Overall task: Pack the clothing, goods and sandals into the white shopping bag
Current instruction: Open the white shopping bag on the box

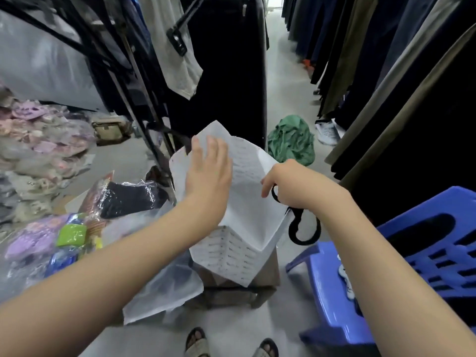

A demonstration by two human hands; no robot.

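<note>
The white shopping bag stands open in the middle of the view, on a brown box. My right hand grips the bag's right rim together with its black handle. With straight fingers, my left hand reaches into the bag's mouth and holds nothing. A black garment in clear wrap lies to the left of the bag. Packaged goods in green, yellow and purple lie at the lower left. A clear plastic bag with dark contents lies below my left forearm.
A blue plastic stool stands at the lower right. Dark clothes hang on racks on both sides of the aisle. A green cloth lies on the floor behind the bag. Piles of wrapped items fill the left. My sandalled feet show at the bottom.
</note>
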